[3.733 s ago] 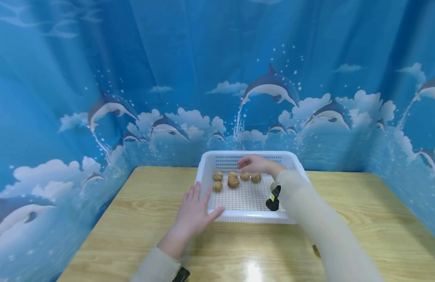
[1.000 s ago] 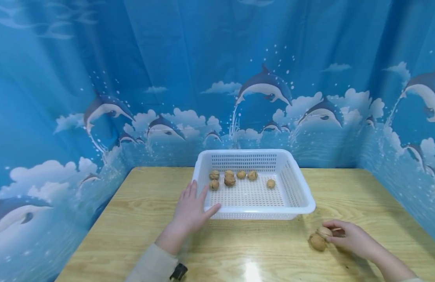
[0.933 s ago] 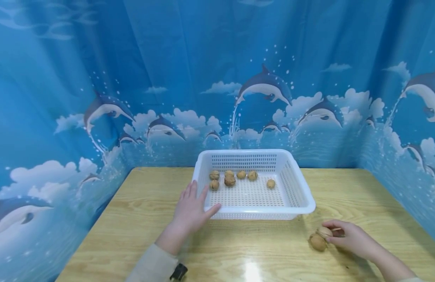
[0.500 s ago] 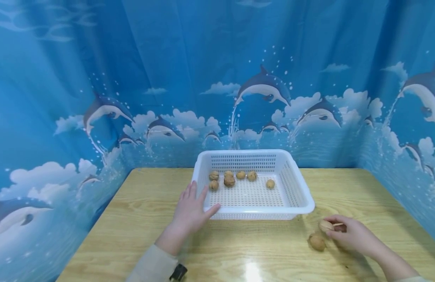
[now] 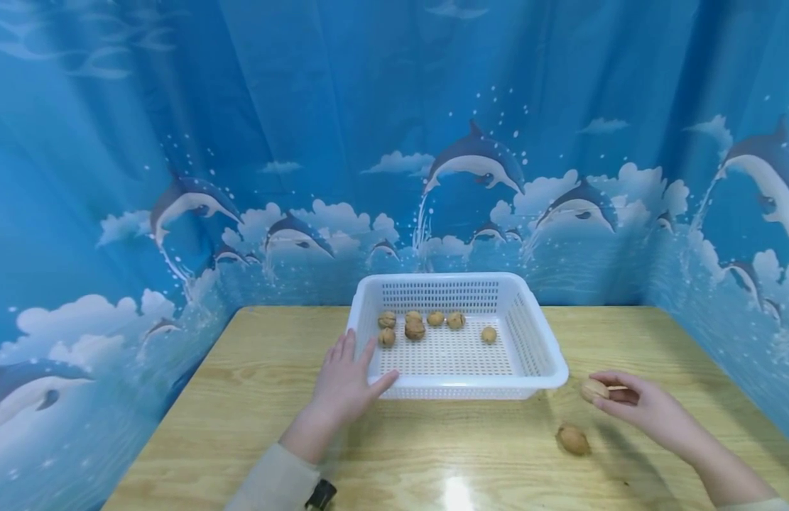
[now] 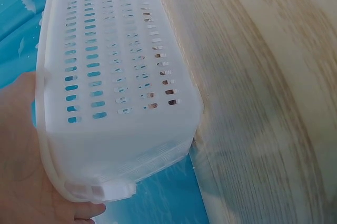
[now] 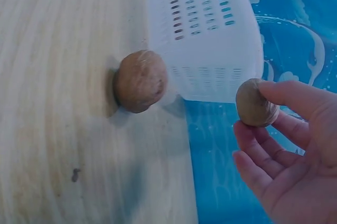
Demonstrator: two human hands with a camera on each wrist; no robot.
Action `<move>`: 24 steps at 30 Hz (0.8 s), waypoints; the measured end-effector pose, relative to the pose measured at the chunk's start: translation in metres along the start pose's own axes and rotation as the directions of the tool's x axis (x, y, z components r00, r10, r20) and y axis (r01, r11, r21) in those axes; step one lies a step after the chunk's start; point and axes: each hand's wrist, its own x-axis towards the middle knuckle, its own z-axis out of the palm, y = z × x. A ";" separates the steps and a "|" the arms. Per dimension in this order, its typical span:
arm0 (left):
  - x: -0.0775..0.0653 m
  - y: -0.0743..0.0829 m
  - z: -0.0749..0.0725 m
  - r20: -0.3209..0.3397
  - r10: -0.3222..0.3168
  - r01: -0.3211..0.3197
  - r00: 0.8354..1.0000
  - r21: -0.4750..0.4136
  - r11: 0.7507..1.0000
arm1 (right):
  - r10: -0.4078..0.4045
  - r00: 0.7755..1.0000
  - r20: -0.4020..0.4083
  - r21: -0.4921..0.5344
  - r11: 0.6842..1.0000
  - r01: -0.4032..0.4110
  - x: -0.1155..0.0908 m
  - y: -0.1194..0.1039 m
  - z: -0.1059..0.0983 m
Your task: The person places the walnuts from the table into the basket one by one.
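Between the thumb and fingers of my right hand (image 5: pixel 656 411) a pale walnut (image 7: pixel 255 103) is pinched, raised above the table to the right of the basket. A second, browner walnut (image 5: pixel 572 440) lies on the wood below it. My left hand (image 5: pixel 343 387) rests on the front left corner of the white plastic basket (image 5: pixel 471 381), its fingers spread over the rim. Inside the basket, several walnuts (image 5: pixel 415 328) sit toward the back left, and a lone walnut (image 5: pixel 488 334) lies farther right on the mesh floor.
The basket stands near the back of the light wooden table (image 5: pixel 273 355). Behind and on both sides hangs a blue curtain (image 5: pixel 368 142) printed with dolphins. A small dark speck (image 7: pixel 75 175) marks the wood near the loose walnut.
Earlier my right hand was over the basket, then at the two walnuts on the table. Since then it has lifted one walnut up and away from the other. The left hand stays put.
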 end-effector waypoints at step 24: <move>0.001 0.000 0.001 -0.010 0.003 -0.003 1.000 -0.020 1.000 | -0.048 0.998 -0.045 -0.003 0.999 0.048 0.000 -0.039 -0.037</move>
